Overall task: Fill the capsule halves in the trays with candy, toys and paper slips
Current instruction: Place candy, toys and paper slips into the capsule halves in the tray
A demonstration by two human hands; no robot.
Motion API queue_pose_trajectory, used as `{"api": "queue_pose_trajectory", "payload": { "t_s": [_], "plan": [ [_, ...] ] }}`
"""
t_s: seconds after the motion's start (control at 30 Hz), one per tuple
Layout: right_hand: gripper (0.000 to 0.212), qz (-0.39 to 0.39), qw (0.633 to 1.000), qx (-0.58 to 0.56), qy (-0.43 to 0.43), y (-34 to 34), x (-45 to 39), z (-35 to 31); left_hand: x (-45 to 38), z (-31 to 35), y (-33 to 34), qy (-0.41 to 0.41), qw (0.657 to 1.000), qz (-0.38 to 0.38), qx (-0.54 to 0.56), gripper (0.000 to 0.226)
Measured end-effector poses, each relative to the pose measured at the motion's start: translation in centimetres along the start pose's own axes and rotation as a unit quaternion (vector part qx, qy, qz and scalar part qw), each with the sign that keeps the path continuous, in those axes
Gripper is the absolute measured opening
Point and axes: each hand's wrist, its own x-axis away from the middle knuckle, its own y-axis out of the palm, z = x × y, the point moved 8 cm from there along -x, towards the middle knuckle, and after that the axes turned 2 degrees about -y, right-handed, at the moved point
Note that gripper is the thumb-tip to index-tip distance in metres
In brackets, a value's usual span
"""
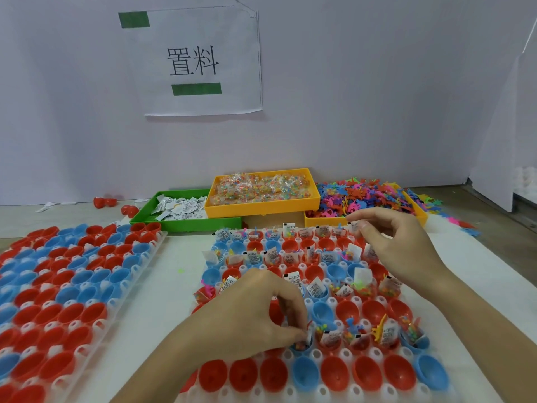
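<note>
Head view, left hand (255,309) grip pinching paper slip (308,335) over blue capsule half (302,346)

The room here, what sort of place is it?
Probably a small packing workbench: trays of red and blue capsule halves, supply bins of candy, toys and paper slips, and a printed sign on the wall.

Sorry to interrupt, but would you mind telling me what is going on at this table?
A person is filling capsule halves in the right tray. The left hand pinches a paper slip into a blue half; the right hand hovers over the far rows. Alternate rows are filled; the nearest is empty. The left tray holds empty halves. Bins of slips, candy and toys sit behind.
</note>
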Motion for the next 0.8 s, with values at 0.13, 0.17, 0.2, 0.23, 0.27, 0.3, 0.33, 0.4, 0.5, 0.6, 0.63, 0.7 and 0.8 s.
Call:
{"api": "queue_pose_trajectory", "payload": {
  "t_s": [0.13, 0.17, 0.2, 0.23, 0.27, 0.3, 0.33, 0.4, 0.5, 0.6, 0.63, 0.7, 0.8],
  "plan": [
    [0.024, 0.004, 1.000, 0.002, -0.001, -0.1, 0.0, 0.0, -0.1, -0.2, -0.2, 0.000, 1.000, 0.005, 0.007, 0.003],
    [0.024, 0.005, 1.000, 0.002, 0.001, -0.1, 0.0, 0.0, -0.1, -0.4, -0.2, -0.001, 1.000, 0.011, 0.007, 0.004],
    [0.023, 0.006, 1.000, 0.002, 0.003, -0.2, 0.0, 0.1, -0.1, -0.5, -0.3, -0.001, 1.000, 0.017, 0.006, 0.004],
    [0.023, 0.007, 1.000, 0.002, 0.004, -0.2, 0.0, 0.1, -0.2, -0.5, -0.3, -0.001, 1.000, 0.021, 0.005, 0.005],
    [0.023, 0.008, 1.000, 0.003, 0.004, -0.2, 0.0, 0.1, -0.2, -0.6, -0.2, -0.001, 1.000, 0.022, 0.004, 0.005],
    [0.024, 0.010, 1.000, 0.003, 0.002, -0.3, -0.1, 0.1, -0.2, -0.7, -0.2, -0.001, 1.000, 0.023, 0.002, 0.006],
    [0.024, 0.013, 1.000, 0.002, 0.000, -0.4, -0.1, 0.1, -0.2, -0.7, -0.2, 0.000, 1.000, 0.022, 0.001, 0.007],
    [0.027, 0.019, 1.000, -0.005, -0.005, -0.6, -0.1, 0.2, -0.2, -0.7, -0.3, 0.004, 1.000, 0.021, 0.002, 0.009],
    [0.030, 0.025, 1.000, -0.007, 0.000, -0.8, -0.2, 0.7, -0.1, -0.5, -0.5, 0.011, 1.000, 0.021, 0.003, 0.015],
    [0.029, 0.041, 0.999, -0.004, 0.008, -1.2, -0.4, 1.3, 0.0, -0.3, -0.8, 0.020, 0.999, 0.029, -0.003, 0.023],
    [0.028, 0.049, 0.999, -0.005, 0.011, -1.4, -0.4, 1.5, 0.0, -0.4, -0.9, 0.020, 0.999, 0.033, -0.004, 0.024],
    [0.025, 0.068, 0.997, 0.002, 0.019, -1.7, -0.5, 1.9, 0.1, -0.3, -1.2, 0.028, 0.998, 0.049, -0.009, 0.022],
    [0.023, 0.091, 0.995, 0.028, 0.038, -2.2, -0.6, 2.8, 0.2, -0.1, -2.5, 0.043, 0.992, 0.117, 0.008, 0.021]
  ]
}}
